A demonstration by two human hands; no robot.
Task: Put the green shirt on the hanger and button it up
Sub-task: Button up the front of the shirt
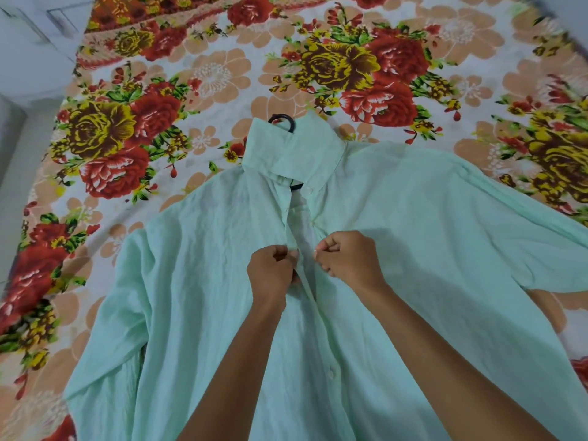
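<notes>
The green shirt (pixel 397 249) lies front up on the bed, filling the centre and lower part of the frame, its collar (pixel 292 151) turned toward the top and standing up. Its sleeves spread toward the lower left and the right edge. A black hanger (pixel 281 120) is inside it: the hook shows just above the collar, and a short dark piece of it shows in the open neck below the collar. The front is open from the neck down to the hands; below them the two edges lie together, and one pale button (pixel 332 373) shows on the placket in the lower centre.

The left hand (pixel 272 270) is at the centre of the frame, its grip pinched on the left front edge of the shirt, fingers curled in. The right hand (pixel 345 254) is just beside it, fingers pressed together on the right front edge. The two hands are near each other but apart, with a narrow gap of open placket between them. Both bare forearms rise from the bottom edge.

Under the shirt, a floral bedsheet (pixel 350 68) with red and yellow flowers covers the bed. A pale wall (pixel 28 58) shows at the upper left.
</notes>
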